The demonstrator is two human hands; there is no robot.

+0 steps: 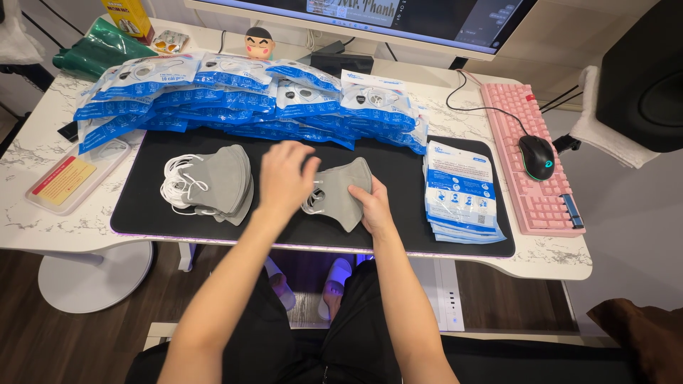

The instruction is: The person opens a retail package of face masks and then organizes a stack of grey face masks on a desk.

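Note:
A folded grey face mask (340, 192) with white ear loops lies on the black desk mat (398, 178). My right hand (371, 206) grips its right lower edge. My left hand (283, 178) rests on the mask's left side, fingers curled over the loops and valve. A stack of similar grey masks (217, 181) with white loops lies to the left on the mat. A pile of flat blue-and-white mask packets (461, 190) sits to the right of my hands.
Many filled blue-and-white mask packs (235, 96) are heaped along the mat's far edge. A pink keyboard (532, 163) with a black mouse (536, 156) on it lies at right. A clear tray (75, 176) sits at left, a monitor (398, 18) behind.

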